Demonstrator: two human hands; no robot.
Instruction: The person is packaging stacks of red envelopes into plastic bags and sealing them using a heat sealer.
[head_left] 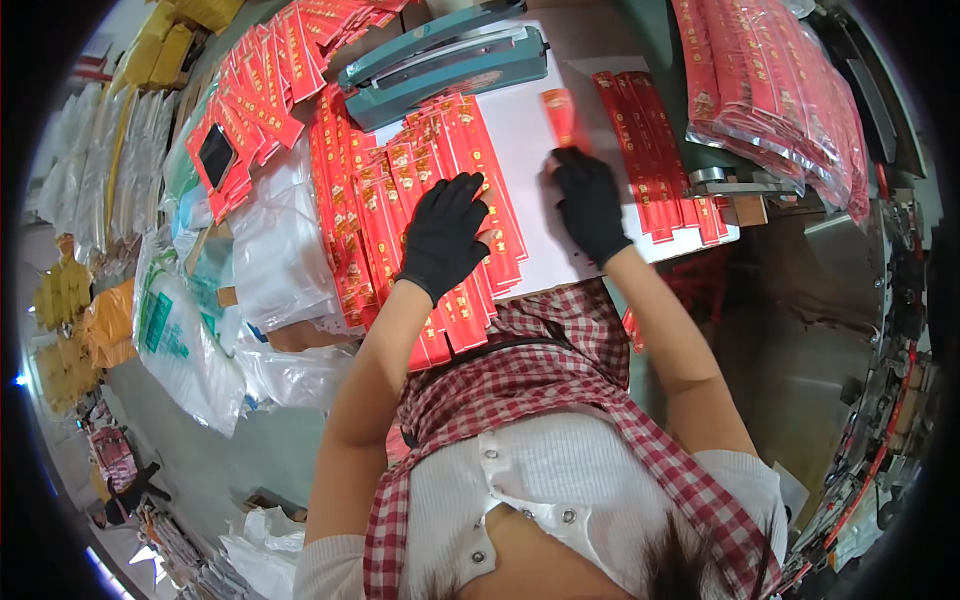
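My left hand (445, 235), in a black glove with bare fingertips, lies over a spread of long narrow red packets (385, 190) with gold print. Its thumb stands apart from the fingers. Some motion blur softens my right hand (590, 205), gloved the same way. Between its fingertips is the near end of a single red packet (560, 112), pointing away over the white tabletop (525, 180). Right of that hand lies another row of red packets (645, 150). A teal hand-lever bag sealer (450, 75) stands behind the left spread.
Clear plastic bags (285, 245) lie left of the table, with a dark phone (216, 155) on red packets behind them. A bagged bundle of red packets (770, 90) sits at the far right, behind a metal bar (745, 187).
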